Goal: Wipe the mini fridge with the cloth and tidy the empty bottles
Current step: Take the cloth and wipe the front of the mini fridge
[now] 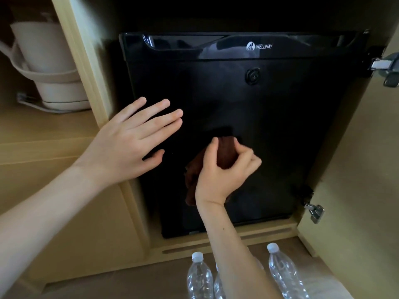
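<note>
**Three bottles stood below the fridge door**

Three clear capped bottles (199, 275) are stood upright on the floor, caps up. The brown cloth (224, 154) is bunched and pinched in the right hand (224, 173) against the black Wellway mini fridge (269, 126). The left hand (131, 139) is laid flat, fingers spread, on the door.

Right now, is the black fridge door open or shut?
Shut. The mini fridge door lies flush across its whole front, no inside showing, while the left hand presses flat on it.
</note>
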Available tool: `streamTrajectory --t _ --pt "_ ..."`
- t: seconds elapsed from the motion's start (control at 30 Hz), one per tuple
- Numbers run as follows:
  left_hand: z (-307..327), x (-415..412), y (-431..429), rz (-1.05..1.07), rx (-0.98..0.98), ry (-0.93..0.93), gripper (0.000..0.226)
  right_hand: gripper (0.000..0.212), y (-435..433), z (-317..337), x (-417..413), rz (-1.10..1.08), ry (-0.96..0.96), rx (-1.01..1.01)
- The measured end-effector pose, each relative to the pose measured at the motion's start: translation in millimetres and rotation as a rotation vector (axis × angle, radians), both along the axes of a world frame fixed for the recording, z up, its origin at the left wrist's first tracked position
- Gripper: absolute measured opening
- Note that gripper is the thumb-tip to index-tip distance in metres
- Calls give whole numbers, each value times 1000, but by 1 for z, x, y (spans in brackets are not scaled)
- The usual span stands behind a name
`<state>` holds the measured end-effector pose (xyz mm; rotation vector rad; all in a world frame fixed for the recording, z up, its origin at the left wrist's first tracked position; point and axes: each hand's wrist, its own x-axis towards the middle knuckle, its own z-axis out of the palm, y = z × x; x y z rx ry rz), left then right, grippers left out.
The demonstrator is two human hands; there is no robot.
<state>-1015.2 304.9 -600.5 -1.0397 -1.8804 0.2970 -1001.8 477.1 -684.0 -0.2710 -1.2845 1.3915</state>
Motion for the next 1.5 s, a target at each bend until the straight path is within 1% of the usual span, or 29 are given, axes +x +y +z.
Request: streamTrajectory --t 0.1,0.17,0.23,0.27,0.33,0.4,0.47,0.53,0.6,0.67,0.77,0.8,0.87,0.93,1.07,1.17,1.23,1.33,1.43,1.5 --pt "0 0 -1 3 2 -11 55 33 -3 -50 5 -14 -98 -102" --pt "1 1 -2 11 4 -14 55 33 -6 -78 14 -8 -228 -262" --pt "1 1 -1 5 11 -23 55 28 -7 -84 16 8 -327 -413" --pt "2 1 -1 -3 12 -30 55 24 -9 -79 15 11 -334 -448" --pt "3 1 -1 -11 10 -36 55 20 -14 -57 13 9 -264 -415" --pt "3 1 -1 -9 10 -26 55 21 -21 -30 13 16 -133 -307" --pt "3 1 -1 -3 2 -12 54 22 -26 -10 10 31 -50 -184" --pt "2 1 -1 -3 1 -12 53 25 -29 -6 4 10 0 -52" --pt "2 1 -1 -9 4 -20 52 30 -29 -21 -1 -19 1 4" --pt "1 0 -1 -6 1 -21 52 31 -30 -47 1 -20 -67 -47" --pt "1 1 -2 7 2 -22 53 40 -35 -80 12 7 -204 -187" --pt "1 2 -1 7 5 -27 53 39 -35 -84 14 16 -234 -237" --pt "2 3 0 3 7 -37 54 28 -37 -75 15 39 -239 -310" --pt "1 3 0 1 7 -43 54 23 -41 -51 14 64 -163 -299" --pt "3 1 -3 -10 -3 -47 55 25 -52 1 6 59 -27 -179" --pt "11 -2 -10 -39 -47 -61 56 31 -51 -7 0 -10 -2 -41" --pt "16 -3 -14 -40 -68 -41 56 35 -51 -36 3 -14 -63 -46" --pt "16 -2 -15 -25 -48 -11 54 37 -52 -76 13 -6 -216 -97" --pt "16 -1 -13 -29 -49 -22 54 31 -48 -86 17 45 -303 -156" --pt "17 0 -15 -32 -42 -19 52 24 -46 -80 22 81 -309 -208"
